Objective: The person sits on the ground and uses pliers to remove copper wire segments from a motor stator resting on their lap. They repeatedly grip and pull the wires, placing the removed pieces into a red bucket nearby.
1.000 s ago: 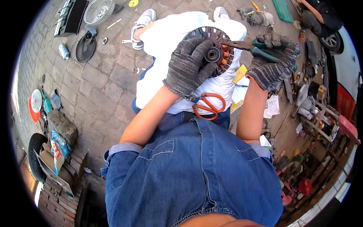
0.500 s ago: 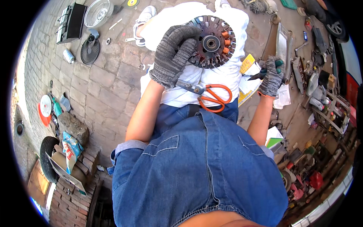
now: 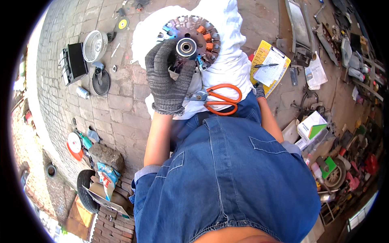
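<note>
My left hand (image 3: 168, 81), in a grey knit glove, grips the near left edge of a round slotted motor stator (image 3: 212, 50). A bearing sits at its centre, orange copper coils fill some slots on the right, and bits of blue show on the left. The stator is over the white cloth (image 3: 235, 65) covering my lap. Orange-handled scissors (image 3: 225, 99) lie on the cloth just right of my left wrist, their blades partly hidden. My right hand (image 3: 260, 91), gloved too, is low beside my right thigh; its fingers are mostly hidden.
On the right are a yellow clipboard (image 3: 267, 73) with papers and a pen (image 3: 266, 65), a white-green box (image 3: 312, 125) and cluttered parts. At left stand a fan cage (image 3: 95, 46), a black fan (image 3: 101, 82), a spray can (image 3: 83, 92), an angle grinder (image 3: 86, 141) and a tyre (image 3: 86, 190).
My right hand has come in from the far right to beside my thigh; the green-handled pliers it held no longer show clearly. The view has shifted, and the stator now appears further left.
</note>
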The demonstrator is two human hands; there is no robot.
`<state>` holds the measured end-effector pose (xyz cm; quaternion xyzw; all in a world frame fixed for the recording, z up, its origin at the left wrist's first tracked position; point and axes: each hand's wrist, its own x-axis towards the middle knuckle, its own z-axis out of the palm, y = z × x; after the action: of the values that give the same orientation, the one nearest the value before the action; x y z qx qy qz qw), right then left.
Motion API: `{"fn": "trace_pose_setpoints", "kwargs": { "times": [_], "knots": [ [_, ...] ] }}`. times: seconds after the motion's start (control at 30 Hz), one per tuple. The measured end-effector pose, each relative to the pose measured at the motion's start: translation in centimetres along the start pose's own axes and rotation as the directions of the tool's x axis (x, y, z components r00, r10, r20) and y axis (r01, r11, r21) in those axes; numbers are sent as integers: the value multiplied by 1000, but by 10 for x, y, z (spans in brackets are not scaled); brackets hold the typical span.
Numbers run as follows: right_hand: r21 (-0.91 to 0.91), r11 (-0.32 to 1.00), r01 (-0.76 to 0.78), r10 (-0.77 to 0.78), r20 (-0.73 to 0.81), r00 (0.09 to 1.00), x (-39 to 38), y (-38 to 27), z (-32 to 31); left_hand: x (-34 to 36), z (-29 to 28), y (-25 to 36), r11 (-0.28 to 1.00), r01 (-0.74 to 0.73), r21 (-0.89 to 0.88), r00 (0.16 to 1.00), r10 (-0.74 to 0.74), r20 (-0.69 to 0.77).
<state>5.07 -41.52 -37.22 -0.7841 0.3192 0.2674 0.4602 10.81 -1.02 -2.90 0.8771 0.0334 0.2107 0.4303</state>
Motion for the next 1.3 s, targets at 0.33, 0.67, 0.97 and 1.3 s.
{"fn": "trace_pose_setpoints", "kwargs": {
  "times": [0.33, 0.67, 0.97, 1.3],
  "knots": [
    [-78, 992, -101, 92, -106, 990, -56, -69, 1, 27, 10, 7, 989, 7, 149, 978, -38, 206],
    [-5, 995, -100, 98, -156, 983, -40, -71, -12, 30, 16, 13, 968, -27, 250, 960, -45, 276],
    [-233, 963, -138, 109, -133, 985, -16, -136, -13, 31, 13, 18, 980, 26, 198, 964, -77, 256],
    [-224, 973, -57, 43, -66, 997, -1, -134, -27, 25, 25, 44, 926, -135, 352, 989, 149, -15]
  ]
}}
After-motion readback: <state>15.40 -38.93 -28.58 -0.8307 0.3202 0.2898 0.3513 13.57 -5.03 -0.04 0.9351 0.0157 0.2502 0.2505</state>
